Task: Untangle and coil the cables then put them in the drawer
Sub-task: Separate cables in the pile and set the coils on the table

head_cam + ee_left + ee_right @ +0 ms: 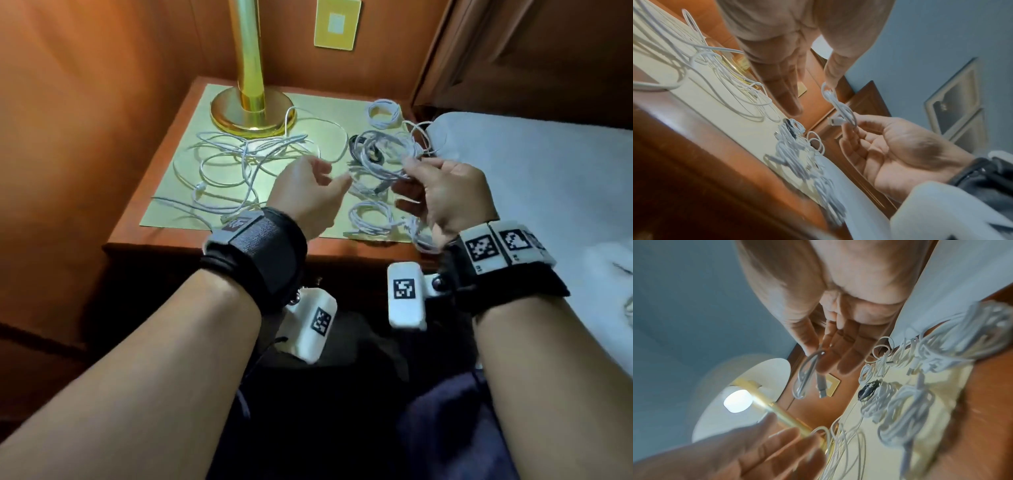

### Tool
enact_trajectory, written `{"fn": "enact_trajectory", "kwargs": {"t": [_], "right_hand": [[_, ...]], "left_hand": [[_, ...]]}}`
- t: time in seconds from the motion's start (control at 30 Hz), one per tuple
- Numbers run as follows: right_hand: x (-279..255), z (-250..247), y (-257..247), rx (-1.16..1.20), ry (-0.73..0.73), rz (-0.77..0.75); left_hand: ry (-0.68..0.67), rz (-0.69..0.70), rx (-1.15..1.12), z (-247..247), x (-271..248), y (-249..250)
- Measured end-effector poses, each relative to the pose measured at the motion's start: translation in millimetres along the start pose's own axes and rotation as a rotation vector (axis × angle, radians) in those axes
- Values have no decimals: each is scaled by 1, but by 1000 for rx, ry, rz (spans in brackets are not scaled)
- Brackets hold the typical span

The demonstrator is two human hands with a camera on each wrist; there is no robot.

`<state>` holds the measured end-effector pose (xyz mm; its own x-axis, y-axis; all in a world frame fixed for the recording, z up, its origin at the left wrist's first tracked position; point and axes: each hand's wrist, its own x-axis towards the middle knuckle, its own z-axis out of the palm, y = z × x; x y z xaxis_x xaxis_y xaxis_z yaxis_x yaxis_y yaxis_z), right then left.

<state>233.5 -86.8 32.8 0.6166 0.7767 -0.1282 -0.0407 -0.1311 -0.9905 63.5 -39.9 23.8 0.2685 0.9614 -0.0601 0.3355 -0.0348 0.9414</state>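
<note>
- R hand (445, 195) raised above the wooden bedside table (205, 246), thumb & forefinger pinching a small coiled white cable (805, 378); coil's loops hang from the pinch w/ one plug end (821, 389) dangling free; other fingers straight, not on the coil
- L hand (308, 192) just beside it, apart from the coil, fingers loosely extended & relaxed, holding nothing; palm side seen in L wrist view (781, 68)
- big loose tangle of thin white cables (239, 164) sprawls over the pale yellow-green mat (164, 212) on the tabletop, on the L half, one strand running up near the round brass lamp base (251, 113)
- finished white coils on the R half of the mat: one at the far R corner (383, 113), one at the near edge (371, 217), more bundled betw them, partly hidden by R hand
- small black cable bundle (363, 150) among the white coils, mid-R of mat
- lamp lit, bulb (737, 400) glowing under white shade in R wrist view
- white bed sheet (548, 171) right beside the table on the R
- yellow wall plate (337, 22) on the wood panelling behind the lamp
- black wrist straps w/ marker tags on both forearms
- drawer front below tabletop too dark to tell open or closed
</note>
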Motion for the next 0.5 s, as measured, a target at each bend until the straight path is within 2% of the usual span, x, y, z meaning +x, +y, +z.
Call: {"fn": "enact_trajectory", "kwargs": {"t": [0.23, 0.33, 0.5], "right_hand": [[89, 24, -2, -47, 163, -32], [113, 37, -2, -87, 172, -15], [149, 54, -5, -105, 195, 23]], "left_hand": [[-92, 108, 451, 13, 69, -16], [-184, 104, 510, 22, 86, -14], [-203, 59, 462, 22, 117, -9]]}}
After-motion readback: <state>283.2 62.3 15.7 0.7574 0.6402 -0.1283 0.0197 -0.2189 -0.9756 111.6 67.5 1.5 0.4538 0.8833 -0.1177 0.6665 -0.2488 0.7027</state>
